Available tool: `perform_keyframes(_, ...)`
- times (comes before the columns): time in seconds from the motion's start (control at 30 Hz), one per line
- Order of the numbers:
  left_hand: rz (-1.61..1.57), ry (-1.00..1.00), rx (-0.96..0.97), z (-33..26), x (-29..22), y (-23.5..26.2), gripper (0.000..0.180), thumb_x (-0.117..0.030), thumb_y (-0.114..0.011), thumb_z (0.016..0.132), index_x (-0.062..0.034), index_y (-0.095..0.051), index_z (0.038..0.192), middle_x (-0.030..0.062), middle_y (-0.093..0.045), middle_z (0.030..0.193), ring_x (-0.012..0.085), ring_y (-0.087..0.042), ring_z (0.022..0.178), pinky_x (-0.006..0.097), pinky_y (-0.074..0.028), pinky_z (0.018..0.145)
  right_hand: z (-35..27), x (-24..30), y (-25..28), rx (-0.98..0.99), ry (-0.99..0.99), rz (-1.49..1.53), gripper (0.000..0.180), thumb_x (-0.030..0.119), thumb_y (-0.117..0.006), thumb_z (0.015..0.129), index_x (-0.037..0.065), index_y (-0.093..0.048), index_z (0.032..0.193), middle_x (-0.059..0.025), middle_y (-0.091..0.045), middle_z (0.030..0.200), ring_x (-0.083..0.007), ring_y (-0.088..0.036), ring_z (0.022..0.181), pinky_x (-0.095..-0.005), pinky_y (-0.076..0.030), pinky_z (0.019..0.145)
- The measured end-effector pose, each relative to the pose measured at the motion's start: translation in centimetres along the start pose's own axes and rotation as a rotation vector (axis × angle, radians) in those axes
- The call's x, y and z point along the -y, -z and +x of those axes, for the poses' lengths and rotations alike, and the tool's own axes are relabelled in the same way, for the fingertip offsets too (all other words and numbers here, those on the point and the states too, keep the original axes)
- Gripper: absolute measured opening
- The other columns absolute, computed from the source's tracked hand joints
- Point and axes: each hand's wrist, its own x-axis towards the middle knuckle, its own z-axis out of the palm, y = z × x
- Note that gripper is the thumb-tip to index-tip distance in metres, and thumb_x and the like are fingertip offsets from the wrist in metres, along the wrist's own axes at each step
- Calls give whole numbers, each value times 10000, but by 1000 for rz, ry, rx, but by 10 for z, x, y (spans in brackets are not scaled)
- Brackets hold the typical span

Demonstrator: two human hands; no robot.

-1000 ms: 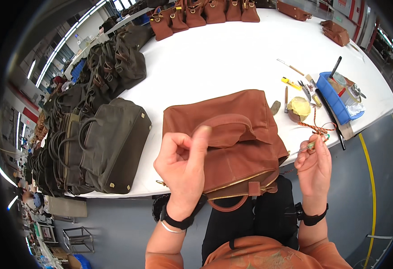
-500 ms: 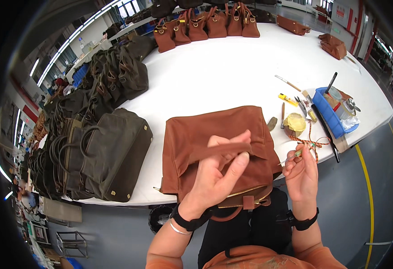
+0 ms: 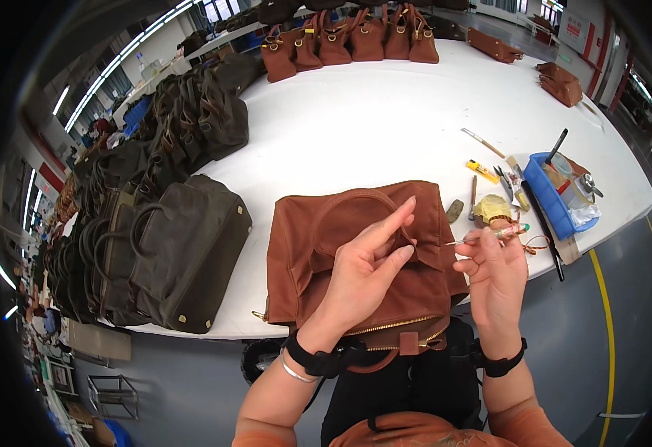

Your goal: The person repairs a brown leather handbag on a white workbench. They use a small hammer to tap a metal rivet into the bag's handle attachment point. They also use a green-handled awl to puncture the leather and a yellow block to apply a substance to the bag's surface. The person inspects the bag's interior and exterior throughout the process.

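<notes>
On the near edge of the white table (image 3: 318, 130) lies a brown handbag (image 3: 292, 238), its zipped opening toward me. One handle (image 3: 355, 195) arches up over the bag's side. At that handle's right end my left hand (image 3: 359, 276) is closed, thumb and fingers on either side of the strap; the exact grip is partly hidden. Just right of the bag, my right hand (image 3: 498, 276) pinches a small screwdriver-like tool (image 3: 510, 232) with a light, green-ended handle. Its thin metal shaft points left toward the handle's end, apart from it.
Dark green bags (image 3: 192, 253) crowd the table's left side. Several brown bags (image 3: 367, 41) stand along the far edge. On the right are a blue tray (image 3: 549, 195) of supplies, a yellow-covered pot (image 3: 493, 207), a yellow tube (image 3: 482, 171) and a long black rod (image 3: 542, 223).
My left hand has come out from under the raised strap, and the handle now arches up. My right hand has turned the tool nearly level and raised it slightly.
</notes>
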Motion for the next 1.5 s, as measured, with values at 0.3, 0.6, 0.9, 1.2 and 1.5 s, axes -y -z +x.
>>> perform_keyframes(0.3,40,119,-50,7,11,2,734,6,-587,933,-150,-203,1538,107,-626,1091,69,-592,993,205,-529,833,21,-16,-20,77,112,-212,285,5,-641,898,13,-432,1091,-139,-626,948,-215,-690,816,-286,-597,691)
perform_keyframes(0.6,38,146,-67,6,14,0,729,28,-592,924,-114,-216,1533,81,-641,1053,49,-584,962,174,-520,772,20,-36,-19,148,144,-255,246,-40,-579,922,-14,-395,1083,-166,-624,960,-239,-688,874,-307,-593,767)
perform_keyframes(0.9,38,141,-74,5,17,0,722,47,-594,917,-107,-240,1528,48,-635,1018,30,-568,917,169,-511,757,18,-38,-17,178,113,-304,232,-52,-566,924,-33,-398,1082,-187,-623,972,-263,-687,914,-334,-595,812)
perform_keyframes(1.2,51,155,-92,4,20,-2,719,54,-601,913,-114,-262,1524,24,-632,984,7,-546,882,149,-491,737,15,-42,-15,225,198,-365,185,-72,-569,915,-59,-446,1054,-176,-623,985,-256,-684,926,-330,-586,825)
perform_keyframes(1.5,39,163,-103,3,21,-2,716,64,-601,910,-116,-275,1521,28,-641,982,-10,-530,858,132,-470,705,12,-46,-12,230,276,-489,131,-102,-605,882,-98,-525,986,-177,-629,999,-225,-684,910,-293,-576,809)
